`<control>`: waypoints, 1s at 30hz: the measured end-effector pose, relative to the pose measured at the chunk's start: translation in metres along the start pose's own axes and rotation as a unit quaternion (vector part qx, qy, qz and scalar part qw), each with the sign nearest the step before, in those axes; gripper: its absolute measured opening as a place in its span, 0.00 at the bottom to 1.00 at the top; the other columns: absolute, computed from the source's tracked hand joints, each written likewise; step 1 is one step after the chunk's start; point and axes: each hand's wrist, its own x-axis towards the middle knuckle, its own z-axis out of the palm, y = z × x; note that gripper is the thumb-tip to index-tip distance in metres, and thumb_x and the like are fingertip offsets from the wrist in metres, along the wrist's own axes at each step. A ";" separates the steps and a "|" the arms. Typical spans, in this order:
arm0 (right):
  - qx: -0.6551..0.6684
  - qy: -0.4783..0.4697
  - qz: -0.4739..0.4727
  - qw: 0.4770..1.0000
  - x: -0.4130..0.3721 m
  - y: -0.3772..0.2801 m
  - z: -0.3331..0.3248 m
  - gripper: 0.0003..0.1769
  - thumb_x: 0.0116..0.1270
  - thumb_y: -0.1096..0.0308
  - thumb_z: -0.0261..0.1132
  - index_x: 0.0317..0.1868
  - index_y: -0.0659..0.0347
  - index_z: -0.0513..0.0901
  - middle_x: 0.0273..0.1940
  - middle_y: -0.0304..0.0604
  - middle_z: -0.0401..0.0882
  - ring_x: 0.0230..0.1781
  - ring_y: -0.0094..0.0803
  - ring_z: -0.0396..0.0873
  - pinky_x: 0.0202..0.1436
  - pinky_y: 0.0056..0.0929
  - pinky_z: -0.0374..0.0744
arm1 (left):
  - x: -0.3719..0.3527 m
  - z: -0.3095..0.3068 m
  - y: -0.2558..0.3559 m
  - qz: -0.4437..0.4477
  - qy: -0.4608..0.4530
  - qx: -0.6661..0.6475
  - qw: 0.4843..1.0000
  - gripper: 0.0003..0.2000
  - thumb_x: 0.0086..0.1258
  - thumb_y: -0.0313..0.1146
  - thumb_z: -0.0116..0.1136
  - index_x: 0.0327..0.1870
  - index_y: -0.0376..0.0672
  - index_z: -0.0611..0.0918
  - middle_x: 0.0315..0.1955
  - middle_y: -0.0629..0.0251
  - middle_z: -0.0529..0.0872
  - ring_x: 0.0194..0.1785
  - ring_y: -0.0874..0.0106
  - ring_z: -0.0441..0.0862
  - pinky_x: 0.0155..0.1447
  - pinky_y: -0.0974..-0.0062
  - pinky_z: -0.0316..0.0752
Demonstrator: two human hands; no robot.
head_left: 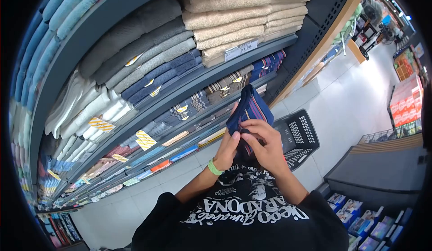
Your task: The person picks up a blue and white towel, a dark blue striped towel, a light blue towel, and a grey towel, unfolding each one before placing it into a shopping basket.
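A folded navy towel (257,109) with thin red and light stripes is in my two hands, in front of my chest. My left hand (227,148), with a green band on its wrist, grips the towel's lower left side. The fingers of my right hand (265,145) are bent onto its lower edge, thumb close to my left thumb. Something small and dark shows between the fingertips; I cannot make out what it is. Similar navy striped towels (266,66) lie folded on the shelf just beyond.
Shelves to the left carry stacks of beige towels (231,19), grey towels (139,37) and white towels (83,100). A price label (241,49) hangs on a shelf edge. A black shopping basket (299,136) stands on the tiled floor (346,102). Boxed goods (360,219) sit at lower right.
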 end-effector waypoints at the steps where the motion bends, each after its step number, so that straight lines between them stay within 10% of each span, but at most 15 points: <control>1: 0.006 -0.002 0.019 1.000 0.001 -0.005 -0.001 0.07 0.65 0.78 0.65 0.42 0.71 0.84 0.50 0.50 0.82 0.48 0.31 0.82 0.50 0.25 0.80 | 0.003 0.002 0.002 0.009 -0.029 -0.021 0.999 0.39 0.79 0.54 0.40 0.79 0.39 0.42 0.76 0.57 0.53 0.77 0.67 0.54 0.78 0.68 0.46; 8: -0.075 0.014 -0.083 0.994 0.012 -0.006 -0.018 0.09 0.61 0.77 0.69 0.41 0.71 0.85 0.46 0.50 0.84 0.43 0.36 0.85 0.46 0.27 0.80 | 0.021 0.022 0.012 0.004 -0.018 -0.078 0.997 0.40 0.78 0.58 0.35 0.79 0.43 0.37 0.76 0.55 0.54 0.76 0.63 0.58 0.77 0.64 0.50; 18: 0.055 0.036 0.031 0.997 0.016 -0.002 -0.031 0.04 0.64 0.79 0.66 0.37 0.73 0.83 0.45 0.48 0.84 0.39 0.26 0.84 0.41 0.21 0.84 | 0.027 0.034 0.010 -0.002 -0.017 -0.173 0.985 0.39 0.77 0.49 0.42 0.79 0.41 0.39 0.74 0.54 0.59 0.74 0.64 0.62 0.77 0.65 0.52; 30: 0.074 -0.003 0.001 0.997 0.035 0.001 -0.053 0.05 0.65 0.78 0.67 0.36 0.73 0.81 0.43 0.47 0.82 0.40 0.23 0.82 0.42 0.20 0.83 | 0.046 0.047 0.002 0.020 0.040 0.042 0.998 0.30 0.80 0.36 0.35 0.79 0.37 0.44 0.69 0.56 0.65 0.70 0.68 0.66 0.75 0.71 0.55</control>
